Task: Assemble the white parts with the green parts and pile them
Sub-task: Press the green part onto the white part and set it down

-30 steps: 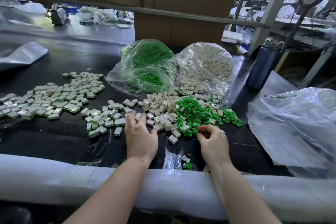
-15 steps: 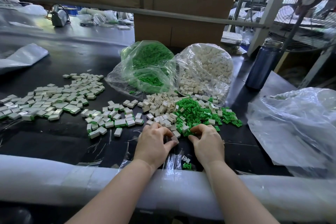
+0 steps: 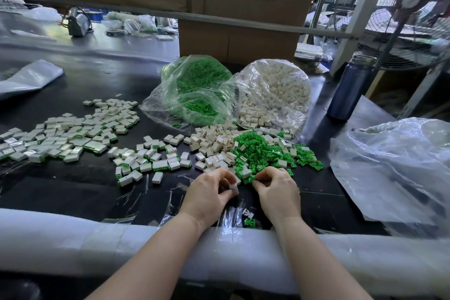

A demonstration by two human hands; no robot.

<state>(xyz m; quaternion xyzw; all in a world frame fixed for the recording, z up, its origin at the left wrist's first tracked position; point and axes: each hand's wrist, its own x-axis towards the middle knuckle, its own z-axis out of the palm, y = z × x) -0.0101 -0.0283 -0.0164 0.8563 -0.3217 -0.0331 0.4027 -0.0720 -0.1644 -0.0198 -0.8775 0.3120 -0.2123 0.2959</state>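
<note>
My left hand [image 3: 209, 193] pinches a white part [image 3: 234, 188] between thumb and fingers, just in front of the loose white parts [image 3: 214, 145]. My right hand [image 3: 277, 187] has its fingers curled at the near edge of the loose green parts [image 3: 260, 151], pinching a green part [image 3: 250, 179]. Assembled white-and-green pieces lie in a small group [image 3: 146, 161] and a larger spread [image 3: 68, 131] to the left.
Two clear bags stand behind the loose parts, one of green parts [image 3: 194, 90] and one of white parts [image 3: 275, 95]. A blue bottle [image 3: 350, 87] is at the right, with crumpled plastic [image 3: 394, 173] beside it. A padded edge [image 3: 97, 241] runs along the front. Two stray parts [image 3: 249, 219] lie by my wrists.
My left hand moved right from the assembled pieces to the white parts and picked one up. My right hand shifted left, and both hands came closer together.
</note>
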